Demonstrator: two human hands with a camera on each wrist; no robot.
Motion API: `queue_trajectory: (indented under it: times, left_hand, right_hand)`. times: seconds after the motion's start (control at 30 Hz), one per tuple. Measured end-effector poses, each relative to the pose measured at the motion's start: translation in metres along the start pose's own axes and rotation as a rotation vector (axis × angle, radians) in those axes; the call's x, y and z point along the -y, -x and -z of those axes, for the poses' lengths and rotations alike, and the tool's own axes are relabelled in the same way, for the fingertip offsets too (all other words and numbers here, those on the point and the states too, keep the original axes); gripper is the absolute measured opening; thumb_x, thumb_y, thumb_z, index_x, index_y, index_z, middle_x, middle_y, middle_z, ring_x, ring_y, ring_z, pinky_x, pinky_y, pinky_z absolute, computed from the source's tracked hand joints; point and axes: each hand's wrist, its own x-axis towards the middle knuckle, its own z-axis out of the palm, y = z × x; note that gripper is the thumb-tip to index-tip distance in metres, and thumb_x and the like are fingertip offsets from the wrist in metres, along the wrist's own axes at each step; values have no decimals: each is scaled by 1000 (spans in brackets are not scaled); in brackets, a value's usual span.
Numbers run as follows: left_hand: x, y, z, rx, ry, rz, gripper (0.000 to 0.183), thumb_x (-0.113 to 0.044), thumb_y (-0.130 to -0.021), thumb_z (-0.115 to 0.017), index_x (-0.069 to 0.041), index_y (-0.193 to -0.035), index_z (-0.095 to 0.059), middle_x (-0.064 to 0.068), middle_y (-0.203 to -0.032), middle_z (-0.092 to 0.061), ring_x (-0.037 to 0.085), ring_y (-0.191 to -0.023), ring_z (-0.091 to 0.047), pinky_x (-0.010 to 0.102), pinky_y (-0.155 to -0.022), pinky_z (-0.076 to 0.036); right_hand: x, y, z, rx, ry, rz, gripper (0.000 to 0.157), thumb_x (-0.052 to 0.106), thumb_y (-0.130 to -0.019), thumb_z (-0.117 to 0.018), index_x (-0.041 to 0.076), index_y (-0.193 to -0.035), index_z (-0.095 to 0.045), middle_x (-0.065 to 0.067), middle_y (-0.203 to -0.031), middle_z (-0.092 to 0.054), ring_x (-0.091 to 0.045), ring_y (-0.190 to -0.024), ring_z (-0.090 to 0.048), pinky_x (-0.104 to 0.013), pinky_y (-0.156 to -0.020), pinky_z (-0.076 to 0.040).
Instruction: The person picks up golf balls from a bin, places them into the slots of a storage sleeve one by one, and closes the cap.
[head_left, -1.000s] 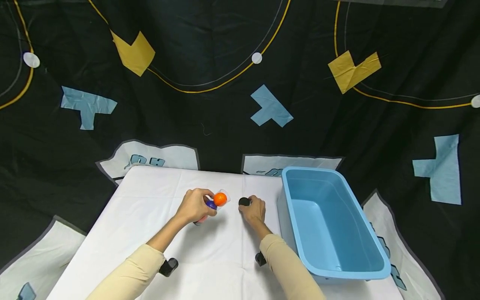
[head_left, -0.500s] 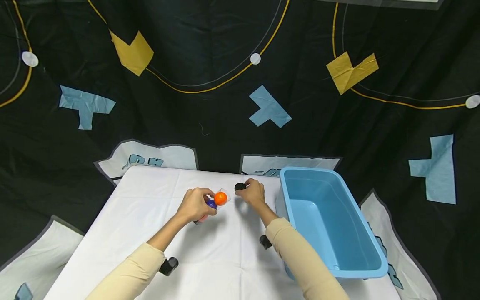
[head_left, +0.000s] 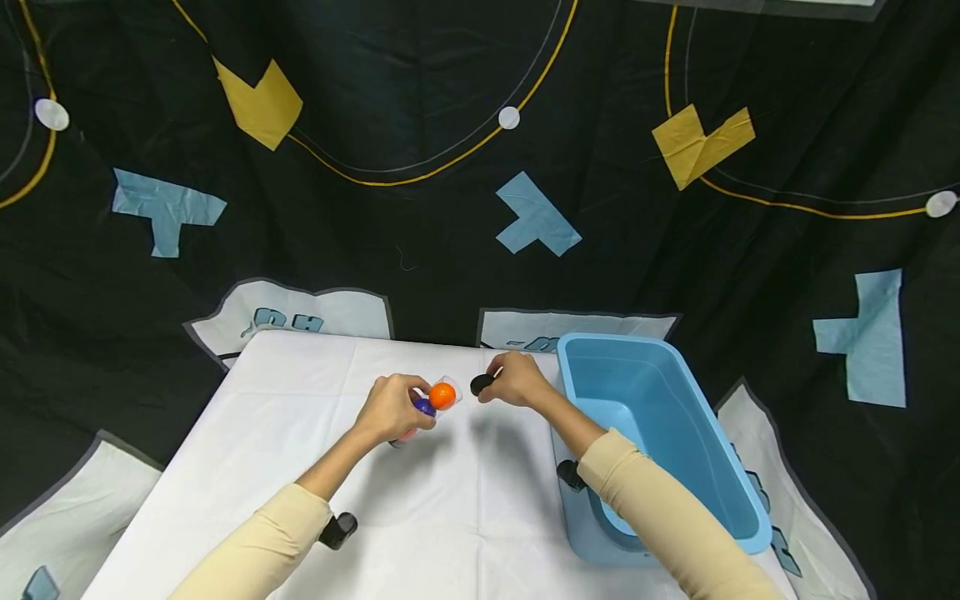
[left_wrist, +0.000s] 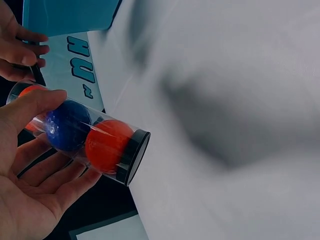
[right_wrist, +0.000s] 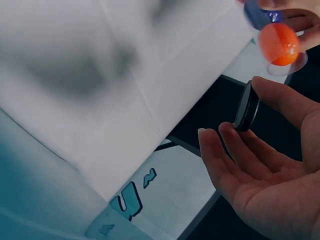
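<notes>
My left hand [head_left: 390,408] grips a clear tube [left_wrist: 95,116] around its middle, above the white table. Inside the tube sit an orange ball [head_left: 442,396], a blue ball [left_wrist: 68,125] and a second orange-red ball [left_wrist: 107,145]. A black cap [left_wrist: 134,157] closes the tube's lower end; the end toward my right hand looks uncapped. My right hand [head_left: 519,379] pinches a round black lid [right_wrist: 247,106] between thumb and fingertips. In the head view the lid is close to the tube's uncapped end, with a small gap between them.
A light blue plastic bin [head_left: 675,400] stands on the right of the white-covered table [head_left: 442,517], under my right forearm. Behind the table hangs a black cloth [head_left: 420,242] with yellow and blue tape shapes.
My right hand has lifted the black lid and moved it away, then turned so it faces the tube's end. The left hand and tube have stayed almost still.
</notes>
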Motion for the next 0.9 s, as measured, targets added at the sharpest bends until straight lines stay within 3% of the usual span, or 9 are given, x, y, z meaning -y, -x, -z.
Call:
queue_trajectory:
  times: [0.2, 0.63, 0.9]
  left_hand:
    - [-3, -1, -6, 9, 1, -3, 37, -13, -64, -94, -8, -97, -77, 8, -85, -77, 19, -74, -71, 34, -69, -61]
    - [-14, -2, -17, 39, -4, -15, 37, -14, -64, -95, -9, -96, -77, 7, -85, -76, 17, -75, -69, 34, -72, -60]
    - [-18, -4, -25, 29, -11, -48, 36, -13, -62, -95, -10, -94, -77, 6, -82, -76, 16, -73, -69, 33, -71, -59]
  right_hand:
    - [-1, 13, 4, 28, 20, 44, 36, 22, -74, -88, 7, -103, -74, -7, -92, -74, -26, -103, -53, -32, -73, -47]
    - [-8, 21, 8, 23, 0, 55, 35, 24, -75, -88, 8, -103, -75, -6, -93, -73, -25, -98, -54, -31, -70, -46]
    - [-11, 20, 13, 94, -141, 69, 41, 25, -79, -86, 6, -113, -74, -6, -93, -72, -22, -81, -66, -30, -71, -58]
